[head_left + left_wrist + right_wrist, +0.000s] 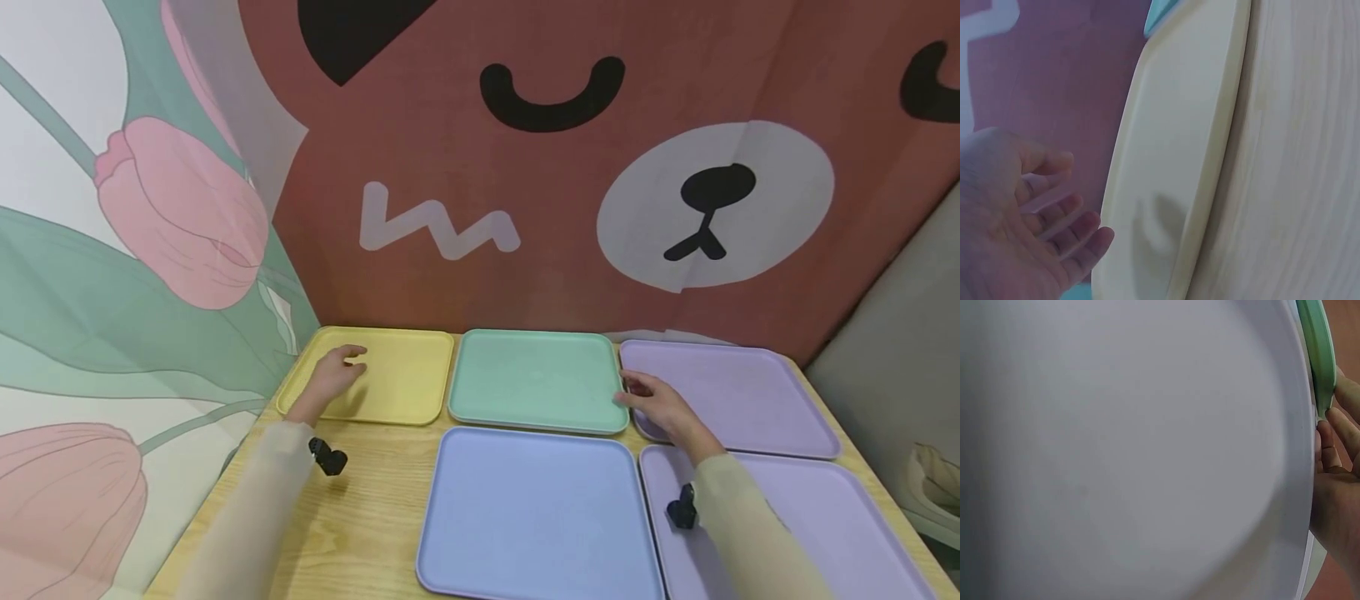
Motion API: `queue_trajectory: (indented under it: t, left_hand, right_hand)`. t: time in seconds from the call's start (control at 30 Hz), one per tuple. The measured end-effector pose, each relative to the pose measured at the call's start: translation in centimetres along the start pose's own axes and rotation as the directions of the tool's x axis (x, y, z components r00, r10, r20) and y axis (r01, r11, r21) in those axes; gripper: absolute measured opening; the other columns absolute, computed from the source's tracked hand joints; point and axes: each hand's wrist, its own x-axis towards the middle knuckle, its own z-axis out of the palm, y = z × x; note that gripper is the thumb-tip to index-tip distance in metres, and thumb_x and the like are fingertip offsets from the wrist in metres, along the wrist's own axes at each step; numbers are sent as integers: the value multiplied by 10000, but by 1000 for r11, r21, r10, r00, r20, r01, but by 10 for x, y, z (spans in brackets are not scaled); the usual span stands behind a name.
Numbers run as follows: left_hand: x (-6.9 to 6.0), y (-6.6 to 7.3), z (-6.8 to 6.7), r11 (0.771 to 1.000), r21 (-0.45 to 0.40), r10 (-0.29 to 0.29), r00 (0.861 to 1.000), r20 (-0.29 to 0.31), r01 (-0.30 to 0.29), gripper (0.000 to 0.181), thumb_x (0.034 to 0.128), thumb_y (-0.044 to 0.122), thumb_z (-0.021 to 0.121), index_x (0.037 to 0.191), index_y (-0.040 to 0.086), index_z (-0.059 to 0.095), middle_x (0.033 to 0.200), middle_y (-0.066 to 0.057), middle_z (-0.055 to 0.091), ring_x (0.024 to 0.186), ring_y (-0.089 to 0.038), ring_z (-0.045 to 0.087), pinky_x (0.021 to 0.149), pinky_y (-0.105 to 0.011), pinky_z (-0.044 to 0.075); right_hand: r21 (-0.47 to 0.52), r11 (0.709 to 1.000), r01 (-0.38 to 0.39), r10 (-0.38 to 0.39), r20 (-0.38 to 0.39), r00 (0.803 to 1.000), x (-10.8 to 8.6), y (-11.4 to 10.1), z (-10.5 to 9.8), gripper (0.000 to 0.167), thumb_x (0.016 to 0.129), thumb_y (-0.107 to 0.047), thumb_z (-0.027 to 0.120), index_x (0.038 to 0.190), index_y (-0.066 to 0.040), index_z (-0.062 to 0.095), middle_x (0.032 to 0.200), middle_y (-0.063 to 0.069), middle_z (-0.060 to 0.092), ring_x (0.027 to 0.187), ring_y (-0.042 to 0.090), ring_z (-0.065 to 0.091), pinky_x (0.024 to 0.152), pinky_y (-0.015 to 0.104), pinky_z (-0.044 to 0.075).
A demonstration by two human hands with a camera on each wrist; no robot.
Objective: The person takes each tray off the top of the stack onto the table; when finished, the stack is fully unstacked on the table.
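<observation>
In the head view my left hand (335, 377) hovers over the yellow tray (405, 379), fingers loosely bent and holding nothing. The left wrist view has that hand (1029, 219) palm up to the camera, beside the pale tray (1166, 137) that bears its shadow. My right hand (663, 408) is at the right rim of the green tray (540, 379), its fingertips touching that rim. The right wrist view has extended fingers (1344, 428) against the end of the green tray (1319, 356); part of the hand is cut off there.
A blue tray (536, 512) lies in front of the green one. Two purple trays, one at the back (731, 396) and one at the front (795, 517), lie on the right. Behind the wooden table (360, 517) hangs a brown printed cloth (555, 267).
</observation>
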Motion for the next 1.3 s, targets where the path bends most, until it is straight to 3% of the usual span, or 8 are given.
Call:
queue_trajectory:
  t: [0.27, 0.43, 0.63, 0.97, 1.3]
  left_hand:
    - [10, 29, 40, 998, -53, -23, 999, 48, 25, 452, 1040, 189, 537, 1451, 4, 509, 1475, -251, 487, 1288, -438, 518, 995, -554, 478]
    - [14, 40, 60, 996, -77, -32, 998, 49, 35, 446, 1017, 213, 575, 1415, 14, 548, 1422, -232, 547, 1301, -422, 517, 1026, -540, 465]
    - [16, 52, 82, 994, -101, -24, 998, 53, 29, 420, 1000, 221, 597, 1370, 22, 588, 1313, -195, 626, 1164, -358, 607, 925, -471, 522]
    - [15, 69, 107, 990, -131, -44, 996, 81, 54, 409, 987, 235, 612, 1344, 35, 610, 1265, -173, 634, 1120, -316, 605, 921, -451, 515]
    - [16, 78, 119, 993, -101, -59, 994, 88, 68, 411, 958, 250, 659, 1303, 27, 635, 1216, -161, 653, 1119, -305, 607, 964, -448, 500]
  right_hand:
    - [5, 1000, 2, -2, -6, 1000, 0, -1, 1, 762, 965, -373, 698, 1568, -53, 359, 1512, 233, 413, 1383, 393, 375, 1186, 569, 263]
    - [18, 1000, -6, 6, -12, 1000, 1, -1, 2, 757, 964, -359, 703, 1569, -61, 360, 1515, 230, 415, 1389, 391, 373, 1193, 563, 255]
    - [11, 1000, -7, 8, -19, 1000, 1, 0, 2, 755, 962, -359, 705, 1565, -58, 366, 1507, 231, 422, 1382, 391, 381, 1189, 563, 260]
    - [17, 1000, 15, -15, -10, 1000, 1, 1, 3, 739, 978, -340, 686, 1572, -55, 351, 1491, 234, 428, 1346, 381, 401, 1166, 556, 301]
    - [16, 1000, -4, 4, -11, 1000, 0, 0, 2, 748, 973, -349, 692, 1572, -57, 352, 1485, 233, 430, 1336, 379, 403, 1169, 562, 294]
